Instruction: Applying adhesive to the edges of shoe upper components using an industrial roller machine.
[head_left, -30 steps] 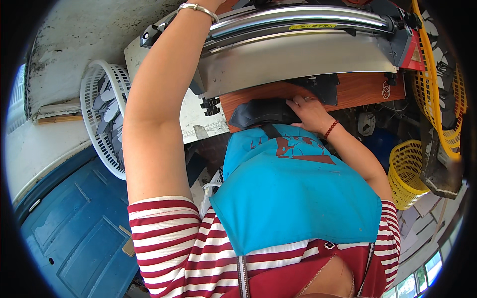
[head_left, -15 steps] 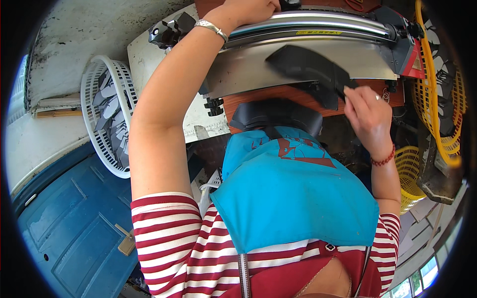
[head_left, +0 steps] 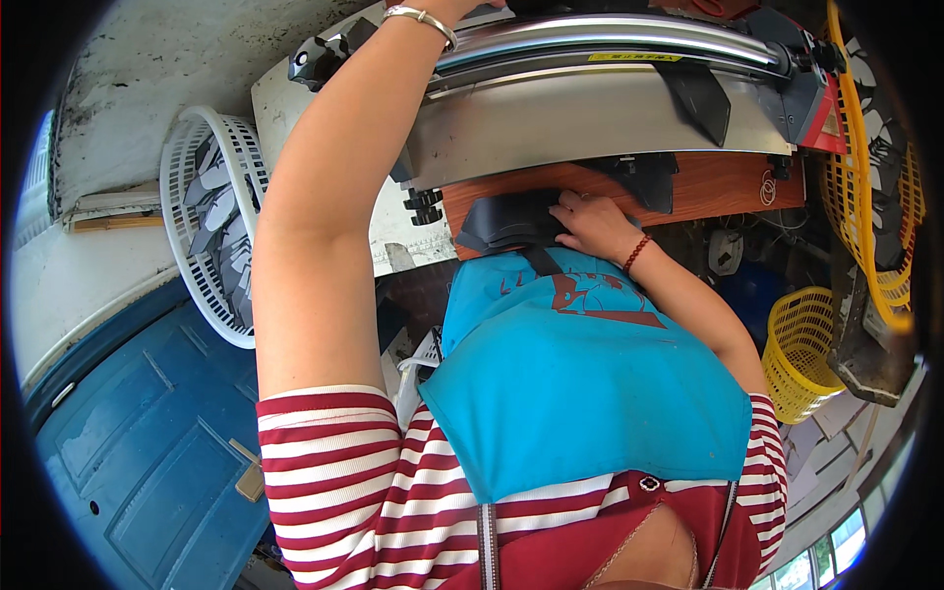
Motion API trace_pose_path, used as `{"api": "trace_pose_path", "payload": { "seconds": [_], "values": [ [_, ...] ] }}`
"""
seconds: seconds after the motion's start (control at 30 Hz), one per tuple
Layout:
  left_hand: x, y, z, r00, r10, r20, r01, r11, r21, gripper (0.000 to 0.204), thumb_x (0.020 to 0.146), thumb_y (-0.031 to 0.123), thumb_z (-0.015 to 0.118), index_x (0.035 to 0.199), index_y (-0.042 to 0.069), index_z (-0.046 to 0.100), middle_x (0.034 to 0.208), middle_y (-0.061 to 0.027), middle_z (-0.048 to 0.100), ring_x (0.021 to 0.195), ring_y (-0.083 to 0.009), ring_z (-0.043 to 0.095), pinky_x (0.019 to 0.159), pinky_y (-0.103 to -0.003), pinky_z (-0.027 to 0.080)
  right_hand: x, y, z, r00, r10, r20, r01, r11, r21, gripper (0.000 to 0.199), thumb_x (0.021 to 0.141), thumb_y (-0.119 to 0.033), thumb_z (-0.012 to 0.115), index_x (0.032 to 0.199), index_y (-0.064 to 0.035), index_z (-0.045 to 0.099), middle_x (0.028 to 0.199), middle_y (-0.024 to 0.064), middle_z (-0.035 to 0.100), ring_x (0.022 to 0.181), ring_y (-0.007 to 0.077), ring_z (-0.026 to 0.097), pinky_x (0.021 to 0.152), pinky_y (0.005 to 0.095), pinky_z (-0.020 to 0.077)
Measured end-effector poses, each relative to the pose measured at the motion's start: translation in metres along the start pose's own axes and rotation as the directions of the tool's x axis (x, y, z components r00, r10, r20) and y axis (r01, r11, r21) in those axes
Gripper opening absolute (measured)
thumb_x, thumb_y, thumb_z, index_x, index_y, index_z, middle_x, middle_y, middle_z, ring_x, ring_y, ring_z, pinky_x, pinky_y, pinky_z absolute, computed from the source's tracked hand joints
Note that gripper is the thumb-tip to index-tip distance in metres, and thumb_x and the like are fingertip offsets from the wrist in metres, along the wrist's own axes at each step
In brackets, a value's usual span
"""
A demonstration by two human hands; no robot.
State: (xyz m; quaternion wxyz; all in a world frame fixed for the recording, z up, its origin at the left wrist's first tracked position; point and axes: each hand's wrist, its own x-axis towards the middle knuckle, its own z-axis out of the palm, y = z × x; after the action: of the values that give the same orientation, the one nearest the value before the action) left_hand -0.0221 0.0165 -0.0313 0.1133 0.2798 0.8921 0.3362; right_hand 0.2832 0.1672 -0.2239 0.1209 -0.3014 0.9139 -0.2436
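My right hand (head_left: 600, 226) rests at the right end of a stack of black curved sheet pieces (head_left: 506, 221) lying just in front of my apron. Its fingers are bent and closed on the stack's edge; how many pieces they grip is hidden. At the top edge my left hand (head_left: 460, 6) is mostly cut off beyond the machine's roller (head_left: 610, 37), its fingers nearly all out of sight. One black piece (head_left: 703, 106) lies on the sloping metal plate (head_left: 521, 138), its far end at the roller. Another dark piece (head_left: 649, 182) shows below the plate's front edge.
A white basket (head_left: 258, 162) of grey and black cut pieces stands at the left. At the right are a yellow basket (head_left: 910, 206) of similar pieces and a lower yellow basket (head_left: 801, 344). A black knob (head_left: 423, 206) juts beside the wooden tabletop (head_left: 728, 187).
My right hand has released the black piece onto the plate and moved left and nearer, onto the stack. That piece now reaches the roller. My left hand has shifted farther up, mostly out of view.
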Motion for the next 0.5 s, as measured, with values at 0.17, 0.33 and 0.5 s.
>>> {"api": "trace_pose_path", "payload": {
  "seconds": [0.17, 0.33, 0.5],
  "values": [
    [-0.010, 0.013, -0.013, 0.972, -0.194, -0.130, 0.147, 0.940, -0.307, 0.033, 0.090, 0.008, 0.064, 0.122, 0.000, 0.061, 0.084, -0.0117, 0.065, 0.071, -0.0202, 0.063, 0.051, -0.034, 0.054, -0.004, 0.012, 0.013, 0.999, -0.022, 0.026, 0.023, 0.999, -0.045, 0.027, 0.084, -0.026, 0.076, 0.101, -0.0063, 0.068, 0.102, 0.0123, 0.061, 0.091, 0.0306, 0.067, 0.077, 0.0421, 0.0571],
    [-0.016, 0.021, -0.033, 0.938, -0.304, -0.164, 0.217, 0.888, -0.406, 0.057, 0.094, 0.001, 0.054, 0.150, 0.012, 0.051, 0.082, -0.0076, 0.064, 0.062, -0.0149, 0.056, 0.051, -0.031, 0.056, -0.004, 0.002, -0.002, 0.998, -0.058, -0.020, 0.058, 0.998, 0.016, 0.018, 0.083, -0.020, 0.073, 0.094, -0.0065, 0.069, 0.093, 0.0102, 0.062, 0.084, 0.0293, 0.068, 0.074, 0.0414, 0.0560],
    [-0.022, 0.027, -0.034, 0.950, -0.226, -0.216, 0.118, 0.899, -0.421, 0.045, 0.096, -0.001, 0.050, 0.136, 0.011, 0.065, 0.086, -0.0096, 0.067, 0.062, -0.0155, 0.056, 0.055, -0.032, 0.057, -0.015, -0.003, -0.020, 0.991, -0.060, -0.123, 0.063, 0.998, 0.024, 0.015, 0.080, -0.013, 0.074, 0.093, -0.0069, 0.069, 0.085, 0.0087, 0.061, 0.080, 0.0287, 0.067, 0.071, 0.0408, 0.0550]
  ]
}}
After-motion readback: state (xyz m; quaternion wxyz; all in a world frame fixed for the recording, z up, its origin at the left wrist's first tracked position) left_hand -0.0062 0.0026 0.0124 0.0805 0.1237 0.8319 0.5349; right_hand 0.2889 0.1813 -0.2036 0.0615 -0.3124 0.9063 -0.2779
